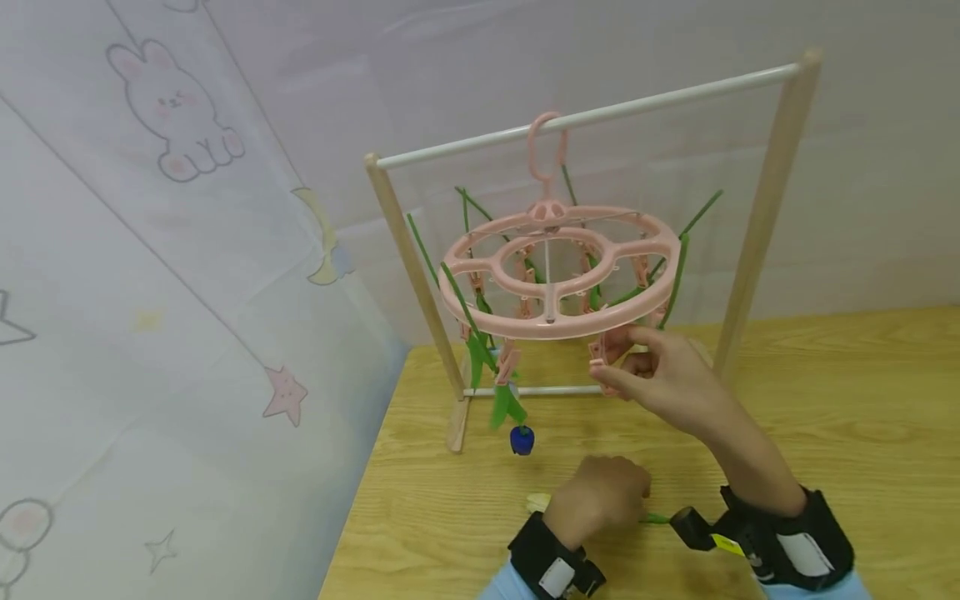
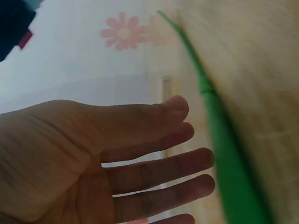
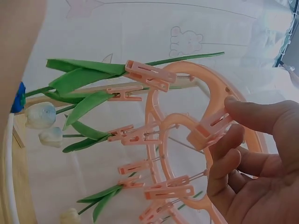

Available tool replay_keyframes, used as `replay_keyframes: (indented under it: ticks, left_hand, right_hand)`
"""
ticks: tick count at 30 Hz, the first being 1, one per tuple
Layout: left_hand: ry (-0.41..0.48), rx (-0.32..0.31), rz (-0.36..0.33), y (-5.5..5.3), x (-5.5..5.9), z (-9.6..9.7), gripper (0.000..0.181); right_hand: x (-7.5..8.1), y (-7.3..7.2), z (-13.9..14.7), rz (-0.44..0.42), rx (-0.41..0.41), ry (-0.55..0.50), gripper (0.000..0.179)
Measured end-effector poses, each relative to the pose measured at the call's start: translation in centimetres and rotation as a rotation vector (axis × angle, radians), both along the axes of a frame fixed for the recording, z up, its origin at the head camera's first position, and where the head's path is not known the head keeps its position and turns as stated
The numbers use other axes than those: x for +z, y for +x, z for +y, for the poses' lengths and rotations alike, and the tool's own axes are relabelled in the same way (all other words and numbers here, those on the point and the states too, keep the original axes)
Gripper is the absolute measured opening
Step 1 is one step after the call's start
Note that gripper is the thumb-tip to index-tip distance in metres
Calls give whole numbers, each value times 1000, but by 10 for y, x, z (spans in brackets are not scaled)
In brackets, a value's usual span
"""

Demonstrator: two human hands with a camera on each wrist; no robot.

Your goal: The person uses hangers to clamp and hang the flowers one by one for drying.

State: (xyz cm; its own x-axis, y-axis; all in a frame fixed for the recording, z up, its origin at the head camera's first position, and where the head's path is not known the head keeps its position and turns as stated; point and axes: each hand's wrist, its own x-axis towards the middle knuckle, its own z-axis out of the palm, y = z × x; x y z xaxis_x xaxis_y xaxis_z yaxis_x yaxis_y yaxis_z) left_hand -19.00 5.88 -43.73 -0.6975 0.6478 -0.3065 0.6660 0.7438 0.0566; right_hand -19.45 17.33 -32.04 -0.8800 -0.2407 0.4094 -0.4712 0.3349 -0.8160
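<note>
My right hand (image 1: 667,379) pinches a pink clothespin (image 3: 211,129) between thumb and fingers, under the front rim of a round pink hanging dryer (image 1: 480,318). My left hand (image 1: 600,497) is low over the table above an artificial tulip, its fingers extended beside the green stem (image 2: 224,154) in the left wrist view. From the head, this hand covers the middle of the tulip; the pale yellow bloom (image 1: 537,502) shows at its left. Other clothespins on the dryer hold tulips head down, among them a blue tulip (image 1: 522,440) and a white tulip (image 3: 41,115).
The dryer hangs by its hook (image 1: 534,150) from the white bar (image 1: 675,102) of a wooden stand (image 1: 772,208). Beneath is a wood-grain table (image 1: 862,400). A patterned white cloth (image 1: 187,292) covers the wall behind and at the left.
</note>
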Motion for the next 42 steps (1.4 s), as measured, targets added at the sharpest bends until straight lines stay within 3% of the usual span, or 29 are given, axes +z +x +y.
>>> replay_keyframes:
  ticks: [4, 7, 11, 15, 20, 25, 32, 37, 42]
  left_hand:
    - [-3, -15, 36, -2, -13, 3, 37]
    - [-5, -16, 41, -3, -18, 4, 26]
    - [-12, -11, -8, -2, -21, 4, 8]
    - [-19, -9, -37, -1, -21, 5, 11]
    - [-45, -17, 10, -3, -17, 1, 24]
    - [-39, 3, 17, -9, -8, -7, 18]
    - [48, 17, 7, -16, 13, -28, 3]
    - [100, 23, 48, -21, 27, -49, 9]
    - [173, 77, 18, -25, 45, -74, 13]
  right_hand:
    - [0, 1, -1, -8, -2, 6, 29]
    - [0, 1, -1, -16, -5, 13, 31]
    - [-1, 0, 0, -36, -15, 22, 34]
    - [-2, 0, 2, -38, -9, 24, 36]
    - [0, 0, 3, -11, 6, 23, 35]
    - [2, 1, 5, -15, 7, 17, 30]
    - [2, -1, 10, 13, -8, 15, 25]
    - [2, -2, 15, 15, -28, 40, 27]
    - [3, -2, 20, 5, -52, 83, 28]
